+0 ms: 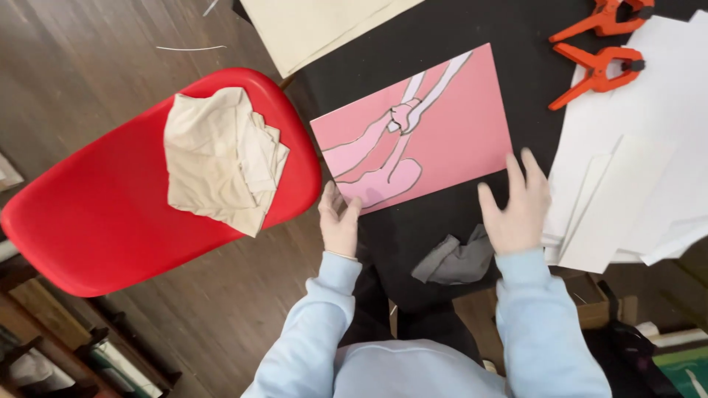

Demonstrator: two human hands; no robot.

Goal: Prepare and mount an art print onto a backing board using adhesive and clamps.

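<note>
Lying on the table [472, 29]: picture [442, 118] in the middle, paper sheets [634, 169] right, clamps [601, 70] behind them, rag [453, 262] at near edge. Sitting left: chair [88, 221], cloth [221, 158] on it.

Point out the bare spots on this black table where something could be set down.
Bare black table lies between the pink picture and the orange clamps, and below the picture between the left hand and right hand. The white sheets crowd the right.
</note>
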